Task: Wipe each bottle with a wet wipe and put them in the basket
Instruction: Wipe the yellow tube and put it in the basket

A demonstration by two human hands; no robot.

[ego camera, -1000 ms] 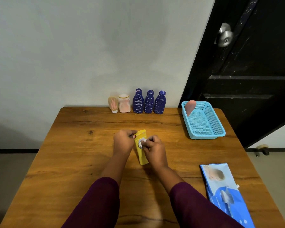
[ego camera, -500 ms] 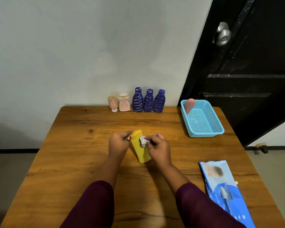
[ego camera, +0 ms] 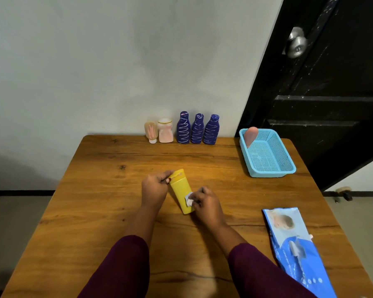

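A yellow bottle (ego camera: 180, 189) sits tilted at the middle of the wooden table (ego camera: 99, 211). My left hand (ego camera: 154, 189) grips its upper end near the cap. My right hand (ego camera: 207, 204) presses a small crumpled white wet wipe (ego camera: 189, 200) against the bottle's lower part. At the table's back edge stand three dark blue bottles (ego camera: 197, 129), a pale pink bottle (ego camera: 165, 131) and a small beige bottle (ego camera: 150, 131). The light blue basket (ego camera: 274, 168) at the back right holds one pink bottle (ego camera: 250, 135) leaning in its far corner.
A blue pack of wet wipes (ego camera: 295, 246) lies at the table's front right. A black door (ego camera: 332, 82) with a metal knob stands behind the basket. A grey wall runs behind the table.
My right hand has slid the wipe down the yellow bottle from near the cap to its lower part. My left hand has kept its hold at the cap end.
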